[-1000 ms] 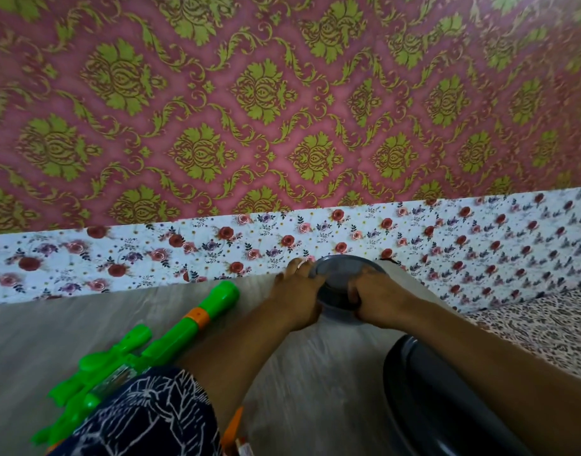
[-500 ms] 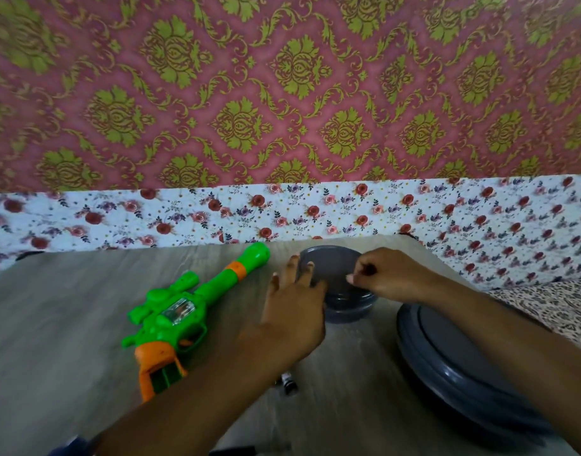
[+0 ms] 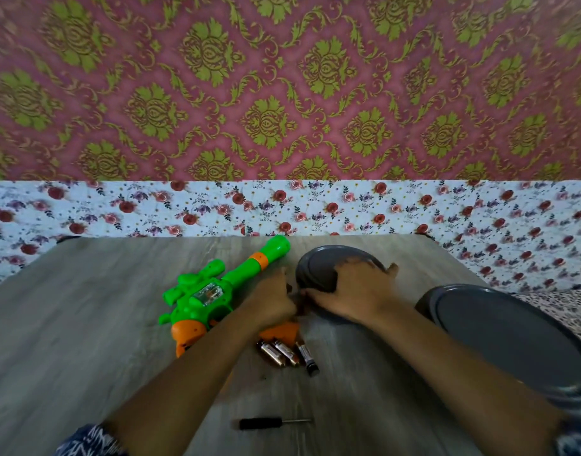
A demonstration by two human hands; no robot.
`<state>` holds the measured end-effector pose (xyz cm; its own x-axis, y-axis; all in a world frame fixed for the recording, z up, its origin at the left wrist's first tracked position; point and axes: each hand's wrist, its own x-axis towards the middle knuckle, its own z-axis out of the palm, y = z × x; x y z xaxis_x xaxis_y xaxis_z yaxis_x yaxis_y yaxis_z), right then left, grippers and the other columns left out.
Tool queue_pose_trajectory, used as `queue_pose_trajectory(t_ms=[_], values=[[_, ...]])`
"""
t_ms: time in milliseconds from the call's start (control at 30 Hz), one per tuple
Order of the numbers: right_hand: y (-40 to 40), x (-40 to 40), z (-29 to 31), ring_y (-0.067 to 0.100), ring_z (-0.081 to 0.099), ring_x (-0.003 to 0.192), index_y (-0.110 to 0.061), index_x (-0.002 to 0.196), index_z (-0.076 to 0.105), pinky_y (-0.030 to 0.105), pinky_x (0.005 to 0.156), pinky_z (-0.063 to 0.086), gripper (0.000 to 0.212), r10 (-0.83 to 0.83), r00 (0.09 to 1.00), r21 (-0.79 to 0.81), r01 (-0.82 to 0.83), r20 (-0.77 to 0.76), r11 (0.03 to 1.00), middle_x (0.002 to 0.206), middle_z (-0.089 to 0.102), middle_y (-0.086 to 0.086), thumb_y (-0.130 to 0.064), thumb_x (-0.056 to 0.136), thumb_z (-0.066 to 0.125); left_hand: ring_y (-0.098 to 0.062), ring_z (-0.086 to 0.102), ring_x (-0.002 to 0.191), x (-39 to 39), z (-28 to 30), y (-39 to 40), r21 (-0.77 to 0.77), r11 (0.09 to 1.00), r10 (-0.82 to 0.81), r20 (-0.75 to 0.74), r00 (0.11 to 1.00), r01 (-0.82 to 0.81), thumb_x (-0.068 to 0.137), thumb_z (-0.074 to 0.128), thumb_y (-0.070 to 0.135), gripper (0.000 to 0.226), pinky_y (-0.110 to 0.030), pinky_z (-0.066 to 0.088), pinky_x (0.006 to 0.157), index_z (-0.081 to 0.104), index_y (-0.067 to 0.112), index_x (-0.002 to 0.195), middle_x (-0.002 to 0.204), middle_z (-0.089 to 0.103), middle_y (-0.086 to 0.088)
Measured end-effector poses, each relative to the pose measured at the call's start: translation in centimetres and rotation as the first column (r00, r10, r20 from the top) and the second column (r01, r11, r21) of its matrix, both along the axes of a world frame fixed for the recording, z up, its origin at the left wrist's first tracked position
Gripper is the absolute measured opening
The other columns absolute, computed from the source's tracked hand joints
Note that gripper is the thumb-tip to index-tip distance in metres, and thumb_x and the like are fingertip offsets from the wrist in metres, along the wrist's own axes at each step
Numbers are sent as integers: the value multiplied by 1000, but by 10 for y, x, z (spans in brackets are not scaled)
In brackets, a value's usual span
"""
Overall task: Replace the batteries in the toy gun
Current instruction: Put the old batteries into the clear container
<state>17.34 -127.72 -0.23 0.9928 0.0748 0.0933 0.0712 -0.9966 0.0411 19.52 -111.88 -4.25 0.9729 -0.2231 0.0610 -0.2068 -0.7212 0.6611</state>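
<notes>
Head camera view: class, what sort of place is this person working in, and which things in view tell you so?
Most likely a room in a home, not a workshop. A patterned wallpaper wall rises above floral fabric, and a green toy gun, loose batteries and a small screwdriver lie on a low wood-grain table.
</notes>
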Motion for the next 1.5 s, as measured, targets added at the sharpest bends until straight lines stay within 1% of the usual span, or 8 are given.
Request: queue_pose_trajectory(t_ms=[133,267,400,533,700,1067,1233,1500], values=[[11,1,-12,32,39,127,-8,132,45,49,107,30,84,83,990,-103,-71,118,992,136,46,14,-72,77,43,-36,62,89,5,-9,5,38,998,-48,32,998,47,78,67,14,26,-26,35,62,44,21,69,76,60,-9],[12,-1,-17,34,48,117,-3,130,42,44,94,43,73,123,989,-110,-113,85,987,130,48,19,-62,86,42,-26,61,98,8,-7,3,43,991,-126,39,991,124,74,71,11,23,-26,42,74,56,18,91,102,65,-12],[12,-5,-23,45,42,124,4,134,35,52,101,37,69,148,985,-207,-127,92,970,138,40,29,-51,93,38,-20,52,120,16,-10,-2,-1,982,-188,78,979,189,70,77,19,70,-35,42,103,48,18,133,132,54,-7],[21,-9,-33,51,65,78,11,91,67,56,63,55,58,56,996,-187,-43,64,981,88,66,36,-43,69,76,-18,59,112,39,-25,-4,29,995,-95,59,994,93,59,70,58,77,-40,50,95,49,30,127,123,60,1],[22,-2,-47,46,67,70,5,80,70,53,58,56,57,70,994,-159,-56,83,986,79,68,32,-36,78,31,-17,44,130,33,-22,-4,33,985,-170,45,984,169,72,75,29,81,-27,35,109,37,18,142,144,45,-3],[20,1,-45,40,69,69,2,78,68,43,61,58,56,100,986,-188,-74,135,979,75,69,27,-41,83,33,-18,64,97,38,-30,-2,62,991,-123,142,982,115,56,57,67,73,-38,54,83,51,33,121,111,68,2],[14,4,-22,28,61,47,-4,73,61,28,42,48,49,213,932,-167,-169,295,971,56,63,14,-41,87,32,-16,55,117,32,-26,-7,-136,977,-164,24,986,166,50,88,36,96,-40,47,100,45,19,133,131,57,-1],[-7,2,20,25,60,107,-7,132,32,33,84,49,51,265,919,-121,-240,292,963,120,60,13,-44,98,24,-16,45,127,34,-22,-8,-77,985,-156,-56,986,152,61,87,28,102,-18,34,94,27,13,143,143,42,-1]])
